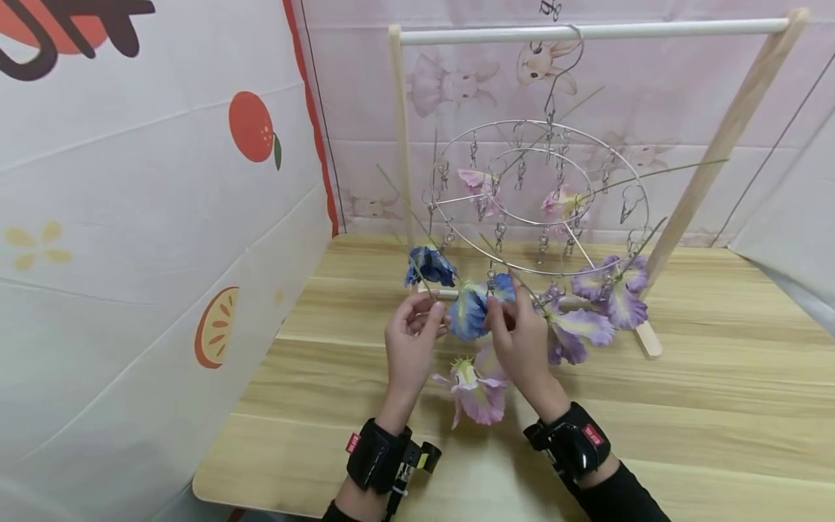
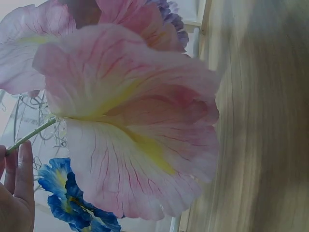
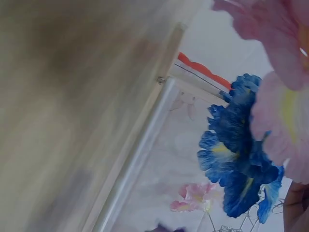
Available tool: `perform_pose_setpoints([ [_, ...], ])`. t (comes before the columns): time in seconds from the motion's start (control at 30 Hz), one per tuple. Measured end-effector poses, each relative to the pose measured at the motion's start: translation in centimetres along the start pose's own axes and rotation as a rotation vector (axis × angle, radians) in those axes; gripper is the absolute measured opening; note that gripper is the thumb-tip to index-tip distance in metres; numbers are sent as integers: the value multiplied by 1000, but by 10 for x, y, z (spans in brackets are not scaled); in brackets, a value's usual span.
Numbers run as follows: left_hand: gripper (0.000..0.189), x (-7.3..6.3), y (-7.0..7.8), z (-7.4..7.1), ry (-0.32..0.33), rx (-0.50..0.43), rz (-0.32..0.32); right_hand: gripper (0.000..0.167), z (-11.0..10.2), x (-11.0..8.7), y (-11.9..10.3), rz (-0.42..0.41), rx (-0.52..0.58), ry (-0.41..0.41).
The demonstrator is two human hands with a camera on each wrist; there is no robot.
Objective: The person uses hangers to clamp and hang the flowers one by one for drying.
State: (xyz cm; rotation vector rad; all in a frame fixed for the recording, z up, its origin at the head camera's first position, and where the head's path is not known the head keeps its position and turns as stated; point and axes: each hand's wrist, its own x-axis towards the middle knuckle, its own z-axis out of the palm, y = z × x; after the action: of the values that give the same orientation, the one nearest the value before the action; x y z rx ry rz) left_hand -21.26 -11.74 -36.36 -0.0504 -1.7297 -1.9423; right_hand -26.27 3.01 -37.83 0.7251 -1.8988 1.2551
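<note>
My left hand (image 1: pixel 412 337) pinches the thin green stem of a pale pink artificial iris (image 2: pixel 130 121). In the head view this pink bloom (image 1: pixel 481 391) hangs below and between both hands. My right hand (image 1: pixel 524 341) is at the front of a round wire hanger (image 1: pixel 541 272), thumb and forefinger at a small metal clip (image 1: pixel 491 281); its fingertips are partly hidden. Just behind the hands hang a blue flower (image 1: pixel 468 312) and a darker blue one (image 1: pixel 430 266). Right of them are two purple flowers (image 1: pixel 580 330). Only the right hand's edge (image 3: pixel 295 208) shows in the right wrist view.
The hanger hooks over a white rail (image 1: pixel 483 35) on a wooden stand (image 1: pixel 724 152). Two pink flowers (image 1: pixel 564 205) hang at its back, and several bare clips (image 1: pixel 543 243) dangle around the rings. A printed cloth wall (image 1: pixel 163 217) borders the wooden table (image 1: pixel 737 391) at left.
</note>
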Motion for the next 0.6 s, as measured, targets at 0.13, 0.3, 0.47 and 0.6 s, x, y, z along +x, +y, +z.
perform_pose_setpoints([
  [0.13, 27, 2, 1, 4, -14, -12, -9, 43, -1, 10, -3, 98, 50, -21],
  [0.3, 26, 8, 1, 9, -43, 9, 9, 34, -6, 24, -8, 172, 19, -73],
  [0.47, 23, 11, 0, 13, -66, 47, 15, 33, -14, 33, -14, 320, -68, -180],
  [0.6, 25, 15, -1, 16, -85, 66, 3, 39, -19, 39, -17, 447, -40, -260],
])
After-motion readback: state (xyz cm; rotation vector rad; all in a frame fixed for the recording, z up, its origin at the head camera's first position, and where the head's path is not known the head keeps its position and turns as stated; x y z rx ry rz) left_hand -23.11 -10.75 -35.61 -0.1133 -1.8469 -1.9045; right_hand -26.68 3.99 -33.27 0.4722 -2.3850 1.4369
